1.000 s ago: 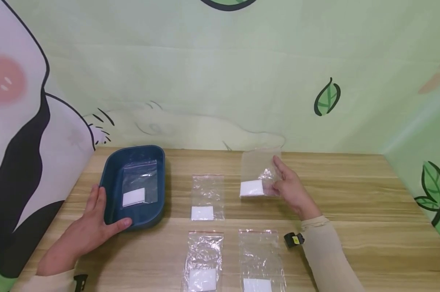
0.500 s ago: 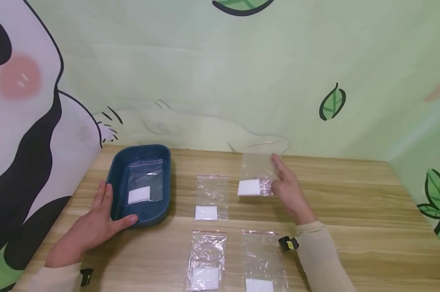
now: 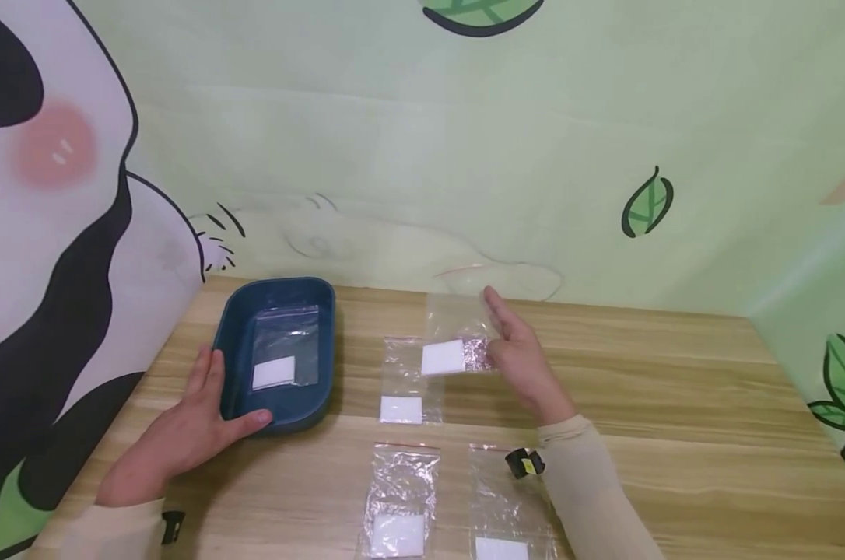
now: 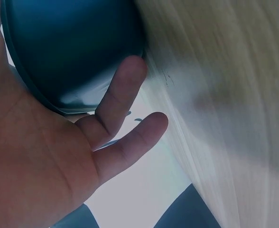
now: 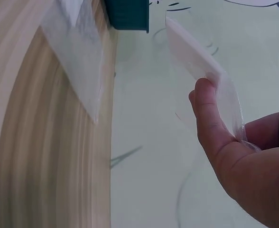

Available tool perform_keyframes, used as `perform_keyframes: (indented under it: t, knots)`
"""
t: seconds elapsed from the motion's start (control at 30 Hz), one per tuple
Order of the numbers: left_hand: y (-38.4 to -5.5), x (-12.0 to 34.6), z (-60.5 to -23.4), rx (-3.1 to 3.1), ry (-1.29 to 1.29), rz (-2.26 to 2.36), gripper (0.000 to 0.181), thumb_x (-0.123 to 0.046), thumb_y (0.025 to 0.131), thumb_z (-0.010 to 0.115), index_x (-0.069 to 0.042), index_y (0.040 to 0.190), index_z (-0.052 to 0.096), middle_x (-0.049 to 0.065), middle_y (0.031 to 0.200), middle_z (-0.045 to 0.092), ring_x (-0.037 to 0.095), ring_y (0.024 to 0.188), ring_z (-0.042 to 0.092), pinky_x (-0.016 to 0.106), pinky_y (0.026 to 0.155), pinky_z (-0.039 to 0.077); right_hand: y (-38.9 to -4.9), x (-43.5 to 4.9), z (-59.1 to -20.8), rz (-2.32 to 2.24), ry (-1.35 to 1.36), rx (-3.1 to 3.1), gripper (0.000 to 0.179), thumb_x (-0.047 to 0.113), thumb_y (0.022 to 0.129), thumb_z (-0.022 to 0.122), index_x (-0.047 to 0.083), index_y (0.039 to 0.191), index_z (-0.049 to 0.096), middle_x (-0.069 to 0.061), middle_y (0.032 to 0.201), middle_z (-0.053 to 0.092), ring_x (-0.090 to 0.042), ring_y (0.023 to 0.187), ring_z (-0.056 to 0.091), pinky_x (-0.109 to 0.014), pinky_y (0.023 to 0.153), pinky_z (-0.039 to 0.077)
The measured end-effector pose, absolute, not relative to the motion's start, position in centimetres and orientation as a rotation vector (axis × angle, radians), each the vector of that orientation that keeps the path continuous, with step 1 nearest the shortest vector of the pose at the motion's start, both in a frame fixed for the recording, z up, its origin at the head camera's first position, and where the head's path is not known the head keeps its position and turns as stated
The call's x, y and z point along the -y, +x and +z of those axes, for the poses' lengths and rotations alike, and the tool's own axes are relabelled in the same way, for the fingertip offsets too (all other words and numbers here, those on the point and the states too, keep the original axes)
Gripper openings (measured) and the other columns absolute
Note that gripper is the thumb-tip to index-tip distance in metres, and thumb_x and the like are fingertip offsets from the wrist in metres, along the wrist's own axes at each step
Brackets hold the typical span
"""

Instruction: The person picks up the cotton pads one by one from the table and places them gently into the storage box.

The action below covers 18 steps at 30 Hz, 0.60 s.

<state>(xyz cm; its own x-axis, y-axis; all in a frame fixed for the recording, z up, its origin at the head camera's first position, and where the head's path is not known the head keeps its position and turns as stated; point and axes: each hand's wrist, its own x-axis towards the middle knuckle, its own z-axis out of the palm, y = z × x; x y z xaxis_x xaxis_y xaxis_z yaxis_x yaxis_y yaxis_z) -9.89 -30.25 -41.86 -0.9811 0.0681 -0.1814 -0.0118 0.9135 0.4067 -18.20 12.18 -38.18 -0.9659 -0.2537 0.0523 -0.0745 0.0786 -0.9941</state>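
A clear zip bag (image 3: 457, 319) with a white rectangular piece inside is pinched at its right side by my right hand (image 3: 524, 365), raised above the table. In the right wrist view that bag (image 5: 229, 102) is between thumb and fingers of the hand (image 5: 253, 175). My left hand (image 3: 184, 428) rests against the left and near sides of a dark blue bin (image 3: 324, 358), fingers spread and fairly straight. The left wrist view shows this hand (image 4: 35, 152) beside the bin wall (image 4: 73, 52). Inside the bin lies a similar bag (image 3: 303, 342).
Flat on the wooden table (image 3: 639, 373) lie more zip bags: one (image 3: 401, 373) partly behind the held bag, one (image 3: 403, 482) nearer, one (image 3: 499, 498) partly under the right wrist's camera. A printed backdrop (image 3: 380, 140) rises behind the table's far edge.
My right hand has carried the bag leftward, partly over the bag lying behind it. My left hand stays at the bin. The whole head view has shifted slightly.
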Motion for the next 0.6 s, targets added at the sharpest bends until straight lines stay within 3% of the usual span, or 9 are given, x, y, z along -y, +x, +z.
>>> perform_keyframes:
  t: [0.4, 0.6]
  knots:
    - [-9.9, 30.2, -41.8, -2.885, 0.043, 0.619, 0.128, -0.072, 0.088, 0.060, 0.010, 0.154, -0.013, 0.032, 0.160, -0.020, 0.068, 0.128, 0.031, 0.074, 0.091, 0.038, -18.0, -8.7, -37.5, -2.023, -0.395, -2.167, 0.090, -0.024, 0.082, 0.041, 0.012, 0.162, 0.019, 0.000, 0.168, 0.015, -0.021, 0.151, 0.020, -0.017, 0.061, 0.047]
    - [-9.8, 30.1, -41.8, -2.889, 0.050, 0.625, 0.128, -0.071, 0.088, 0.061, 0.010, 0.154, -0.012, 0.031, 0.160, -0.020, 0.069, 0.127, 0.034, 0.074, 0.091, 0.039, -17.9, -6.9, -37.5, -2.076, -0.410, -2.100, 0.089, -0.024, 0.082, 0.041, 0.009, 0.162, 0.020, -0.002, 0.167, 0.017, -0.023, 0.149, 0.025, -0.017, 0.062, 0.048]
